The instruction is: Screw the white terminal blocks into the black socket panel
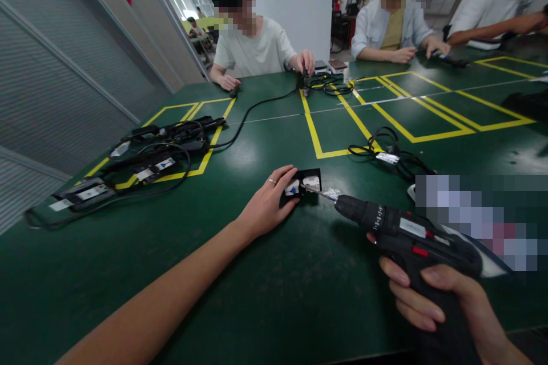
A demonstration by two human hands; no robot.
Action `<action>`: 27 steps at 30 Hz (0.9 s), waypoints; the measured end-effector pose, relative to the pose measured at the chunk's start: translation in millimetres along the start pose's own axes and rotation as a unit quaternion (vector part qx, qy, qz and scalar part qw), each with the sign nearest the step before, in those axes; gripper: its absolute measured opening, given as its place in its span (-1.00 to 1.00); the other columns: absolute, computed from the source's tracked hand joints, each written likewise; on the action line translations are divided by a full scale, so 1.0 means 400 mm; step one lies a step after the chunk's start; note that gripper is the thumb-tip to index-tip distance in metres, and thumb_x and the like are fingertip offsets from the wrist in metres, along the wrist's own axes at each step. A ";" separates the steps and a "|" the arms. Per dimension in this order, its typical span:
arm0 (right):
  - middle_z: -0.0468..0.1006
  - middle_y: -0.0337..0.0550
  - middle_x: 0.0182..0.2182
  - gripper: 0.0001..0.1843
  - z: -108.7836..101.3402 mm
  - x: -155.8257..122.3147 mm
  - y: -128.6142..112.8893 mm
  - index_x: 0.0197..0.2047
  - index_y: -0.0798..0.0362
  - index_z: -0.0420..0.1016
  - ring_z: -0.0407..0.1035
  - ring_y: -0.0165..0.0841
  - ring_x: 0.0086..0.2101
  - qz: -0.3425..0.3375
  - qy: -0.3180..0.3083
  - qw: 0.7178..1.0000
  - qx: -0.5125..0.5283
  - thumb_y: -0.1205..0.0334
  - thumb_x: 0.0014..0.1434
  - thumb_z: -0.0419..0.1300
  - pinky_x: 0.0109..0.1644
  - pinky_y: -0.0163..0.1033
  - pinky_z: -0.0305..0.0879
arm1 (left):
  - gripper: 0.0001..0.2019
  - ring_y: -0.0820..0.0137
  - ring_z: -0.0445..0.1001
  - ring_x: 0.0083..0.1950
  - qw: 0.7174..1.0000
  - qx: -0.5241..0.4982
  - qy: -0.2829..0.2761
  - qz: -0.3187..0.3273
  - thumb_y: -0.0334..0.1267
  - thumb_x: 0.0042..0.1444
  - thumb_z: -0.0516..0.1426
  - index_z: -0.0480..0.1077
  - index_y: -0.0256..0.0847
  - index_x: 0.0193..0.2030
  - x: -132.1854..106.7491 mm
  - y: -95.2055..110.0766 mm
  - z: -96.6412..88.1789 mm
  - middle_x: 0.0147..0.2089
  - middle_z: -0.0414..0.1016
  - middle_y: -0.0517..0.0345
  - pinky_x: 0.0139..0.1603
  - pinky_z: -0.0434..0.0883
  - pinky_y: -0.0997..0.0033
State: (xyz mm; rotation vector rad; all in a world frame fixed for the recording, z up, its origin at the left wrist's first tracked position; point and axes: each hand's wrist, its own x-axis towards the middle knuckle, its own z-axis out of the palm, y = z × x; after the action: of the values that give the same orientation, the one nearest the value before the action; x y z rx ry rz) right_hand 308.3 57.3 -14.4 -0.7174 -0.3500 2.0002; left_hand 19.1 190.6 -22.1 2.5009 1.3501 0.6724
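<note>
Drill (pixel 398 228) aimed at black box (pixel 314 173)

Right hand (pixel 447 296) wraps the handle of the drill, black with red accents; handle base cut off below. Barrel's long axis runs leftward and away, bit (pixel 319 191) ending over the box; contact unclear. Left hand (pixel 268 205) pinches the white-labelled box, partly covered by fingers, on green table (pixel 317 285). Beyond: cable bundle (pixel 194 145), seated person (pixel 263 43).

Across our table (pixel 240 296)
We have corded devices (pixel 156 169) left of the small case (pixel 312 183), a drill (pixel 398 231) right, a cable bundle (pixel 387 157) behind the drill.
</note>
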 end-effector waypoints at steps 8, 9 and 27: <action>0.34 -0.18 -0.47 -0.34 -0.001 -0.001 0.001 0.17 0.03 0.27 -0.14 -0.60 -0.72 -0.002 0.004 1.000 -0.007 0.27 -0.07 0.13 -0.67 -0.35 -0.02 | -0.39 0.17 0.10 0.33 1.000 -0.002 0.000 0.002 -0.27 0.17 0.07 -0.07 -0.12 0.33 0.000 -0.001 0.000 0.34 0.00 -0.01 0.33 0.17 0.06; 0.34 -0.18 -0.47 -0.34 -0.001 -0.002 0.002 0.17 0.03 0.26 -0.14 -0.60 -0.72 -0.001 0.006 1.000 -0.006 0.27 -0.07 0.12 -0.67 -0.35 -0.03 | -0.39 0.17 0.10 0.33 1.000 -0.001 0.000 0.001 -0.27 0.17 0.07 -0.07 -0.12 0.33 0.000 0.000 0.000 0.34 0.00 0.00 0.34 0.17 0.07; 0.38 -0.14 -0.45 -0.34 -0.005 0.000 0.005 0.17 0.04 0.26 -0.11 -0.60 -0.73 -0.008 0.009 1.000 -0.012 0.27 -0.08 0.12 -0.66 -0.34 -0.02 | -0.39 0.15 0.12 0.31 1.000 -0.009 0.004 0.007 -0.28 0.16 0.07 -0.07 -0.11 0.32 0.000 0.001 0.000 0.32 0.02 -0.01 0.32 0.19 0.03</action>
State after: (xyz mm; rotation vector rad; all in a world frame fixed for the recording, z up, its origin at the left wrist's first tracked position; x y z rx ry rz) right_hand 308.1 56.2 -17.1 -0.7458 -0.3692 1.9757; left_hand 19.4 190.4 -21.9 2.4973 1.3249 0.6941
